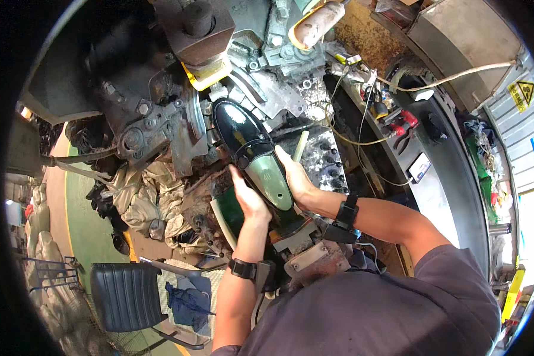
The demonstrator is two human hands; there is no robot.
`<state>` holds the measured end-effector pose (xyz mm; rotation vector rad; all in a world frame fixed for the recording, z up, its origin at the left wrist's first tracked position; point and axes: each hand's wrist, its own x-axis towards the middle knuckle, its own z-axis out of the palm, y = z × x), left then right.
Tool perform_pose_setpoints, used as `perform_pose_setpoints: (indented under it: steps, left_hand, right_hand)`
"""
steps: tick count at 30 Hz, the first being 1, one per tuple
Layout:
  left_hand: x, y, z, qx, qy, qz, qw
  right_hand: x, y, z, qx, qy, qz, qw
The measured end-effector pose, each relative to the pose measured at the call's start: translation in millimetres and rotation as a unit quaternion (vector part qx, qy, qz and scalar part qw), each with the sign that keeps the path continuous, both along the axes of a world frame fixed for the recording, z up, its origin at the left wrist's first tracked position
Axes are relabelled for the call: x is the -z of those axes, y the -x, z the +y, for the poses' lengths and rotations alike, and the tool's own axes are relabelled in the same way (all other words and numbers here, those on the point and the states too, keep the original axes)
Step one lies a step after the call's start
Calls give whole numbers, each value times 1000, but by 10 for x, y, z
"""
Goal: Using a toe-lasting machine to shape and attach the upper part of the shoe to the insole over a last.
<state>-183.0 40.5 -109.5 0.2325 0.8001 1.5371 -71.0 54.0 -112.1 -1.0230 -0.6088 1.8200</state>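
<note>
A green shoe last (268,178) with a glossy black shoe upper (238,127) over its toe half lies between my hands, toe pointing away from me into a machine. My left hand (249,199) presses along its left side. From the right, my right hand (296,181) holds the same side-to-side span near the upper's rear edge. Both palms face inward, and the last hides some of the fingers. Around the toe stand the machine's metal jaw plates (190,127). Its greasy base (308,258) sits just below the last's heel end.
A black chair (124,296) with a dark blue cloth on its seat stands at the lower left. Beige cloth (142,193) is heaped beside the machine. At right, a bench holds a red power tool (403,123), pliers and a phone (419,167). Cables hang across that side.
</note>
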Motion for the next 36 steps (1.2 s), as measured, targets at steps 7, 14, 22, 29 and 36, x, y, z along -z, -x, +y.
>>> perform_pose_setpoints:
  steps: [7, 14, 22, 29, 36]
  left_hand:
    - [1219, 558, -697, 353, 80, 753, 550]
    - [1984, 725, -1375, 184, 140, -8, 973]
    - [-274, 1232, -2000, 81, 17, 596, 799]
    - [-1244, 1675, -1495, -106, -69, 192, 973]
    - [-1531, 380, -1144, 72, -79, 84, 991]
  right_hand:
    - [-169, -346, -34, -64, -16, 6, 998]
    - [-166, -545, -105, -96, -34, -139, 985]
    - [-795, -687, -830, -17, -250, -218, 943]
    - [-1288, -521, -1680, -231, -504, -278, 784]
    - [-1306, -1109, -1996, -2, -558, -292, 777]
